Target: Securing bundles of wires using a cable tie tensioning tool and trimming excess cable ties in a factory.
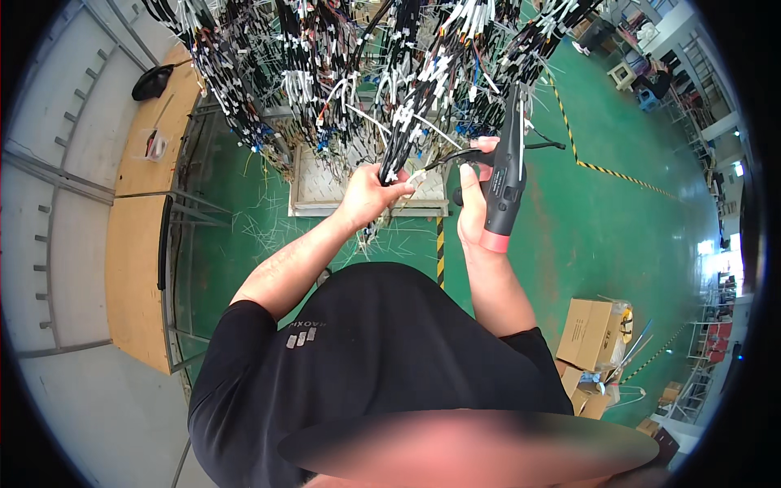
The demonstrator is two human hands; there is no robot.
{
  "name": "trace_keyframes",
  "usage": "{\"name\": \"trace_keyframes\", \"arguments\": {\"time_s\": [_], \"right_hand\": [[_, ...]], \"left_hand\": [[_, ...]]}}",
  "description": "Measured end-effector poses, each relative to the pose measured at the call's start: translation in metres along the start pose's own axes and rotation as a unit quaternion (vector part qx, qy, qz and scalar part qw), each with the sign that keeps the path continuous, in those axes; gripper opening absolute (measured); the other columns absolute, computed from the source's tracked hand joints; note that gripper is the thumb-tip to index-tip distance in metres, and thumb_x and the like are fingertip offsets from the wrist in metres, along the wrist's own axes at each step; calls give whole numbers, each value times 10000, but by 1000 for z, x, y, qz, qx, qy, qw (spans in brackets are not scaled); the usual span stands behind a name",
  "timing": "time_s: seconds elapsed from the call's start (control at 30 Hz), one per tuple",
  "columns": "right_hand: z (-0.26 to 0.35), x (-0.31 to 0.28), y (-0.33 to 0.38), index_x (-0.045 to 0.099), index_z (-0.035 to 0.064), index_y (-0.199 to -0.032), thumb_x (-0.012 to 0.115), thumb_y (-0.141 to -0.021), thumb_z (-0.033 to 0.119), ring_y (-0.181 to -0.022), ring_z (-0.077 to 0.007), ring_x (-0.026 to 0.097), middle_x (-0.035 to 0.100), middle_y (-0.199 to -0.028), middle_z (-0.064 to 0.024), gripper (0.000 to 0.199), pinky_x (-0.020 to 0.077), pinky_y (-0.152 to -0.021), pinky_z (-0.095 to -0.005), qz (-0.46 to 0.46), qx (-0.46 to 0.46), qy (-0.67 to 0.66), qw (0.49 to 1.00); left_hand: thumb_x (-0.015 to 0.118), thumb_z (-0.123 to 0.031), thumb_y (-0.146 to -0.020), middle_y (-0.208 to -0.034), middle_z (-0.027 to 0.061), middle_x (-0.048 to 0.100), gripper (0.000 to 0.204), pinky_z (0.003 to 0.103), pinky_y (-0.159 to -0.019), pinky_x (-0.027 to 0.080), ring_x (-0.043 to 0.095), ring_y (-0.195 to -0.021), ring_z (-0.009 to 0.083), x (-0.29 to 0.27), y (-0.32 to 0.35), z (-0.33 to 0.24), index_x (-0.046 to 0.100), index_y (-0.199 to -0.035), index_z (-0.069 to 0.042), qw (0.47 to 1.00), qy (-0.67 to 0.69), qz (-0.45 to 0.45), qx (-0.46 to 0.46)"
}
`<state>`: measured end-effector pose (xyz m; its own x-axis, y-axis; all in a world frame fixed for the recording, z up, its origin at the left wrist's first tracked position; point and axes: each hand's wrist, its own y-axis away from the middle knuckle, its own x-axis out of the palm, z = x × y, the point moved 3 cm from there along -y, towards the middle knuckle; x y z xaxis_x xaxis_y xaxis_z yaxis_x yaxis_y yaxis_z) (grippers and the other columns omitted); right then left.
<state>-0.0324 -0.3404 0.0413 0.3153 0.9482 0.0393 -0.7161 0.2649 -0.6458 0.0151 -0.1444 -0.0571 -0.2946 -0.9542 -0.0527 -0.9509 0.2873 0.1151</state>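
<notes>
Green floor, littered with white offcuts below the work. Above it, hanging mass of black wire harnesses with white tags. Wooden bench along left side. Cardboard boxes lower right. Left hand: fingers clamped round black wire bundle. Right hand: fingers wrapped round grey cable-tie gun, held upright just beside bundle.

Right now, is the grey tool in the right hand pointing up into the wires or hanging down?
Pointing up. The grey tool stands in the right hand, red butt end lowest, tip among the hanging wire bundles.
</notes>
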Motion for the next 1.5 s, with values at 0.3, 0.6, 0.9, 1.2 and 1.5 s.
{"name": "trace_keyframes", "arguments": {"time_s": [0.3,0.6,0.9,1.2,1.5], "right_hand": [[-62,-73,65,655,7,-1219,743,-861,14,-1202,-301,657,669,-1288,-150,369,494,-1067,-377,238,-31,234,942],[-20,-53,41,714,168,-1169,684,-854,138,-1263,-305,590,611,-1172,-74,318,369,-1183,-574,264,-167,481,819],[-38,-39,47,711,153,-1177,646,-858,96,-1227,-298,587,611,-1130,-67,330,374,-1164,-581,305,-108,468,822],[-40,-52,49,717,128,-1132,668,-850,82,-1184,-314,632,648,-1144,-85,289,429,-1125,-550,236,-81,404,880],[-37,-59,45,652,-44,-1249,772,-879,136,-1069,-285,669,675,-1157,-152,429,523,-948,-356,378,116,49,917]], "left_hand": [[739,-137,-962,-691,-1,653,94,253,-467,346,492,-521,57,-43,-9,-19,710,-956,-48,990,78,53,-109],[767,-155,-957,-665,35,604,181,248,-458,351,403,-441,65,-54,-8,-31,677,-1013,-9,945,196,192,-178],[762,-205,-975,-879,-65,631,426,191,-514,399,431,-511,12,-33,2,-45,682,-1329,18,933,202,269,-130],[758,-198,-979,-948,59,737,288,223,-503,437,443,-496,42,-40,-2,-39,713,-1187,-4,945,221,193,-143],[760,-149,-969,-729,61,660,145,271,-480,441,445,-444,74,-44,-5,-34,693,-1007,-26,933,229,199,-196]]}}
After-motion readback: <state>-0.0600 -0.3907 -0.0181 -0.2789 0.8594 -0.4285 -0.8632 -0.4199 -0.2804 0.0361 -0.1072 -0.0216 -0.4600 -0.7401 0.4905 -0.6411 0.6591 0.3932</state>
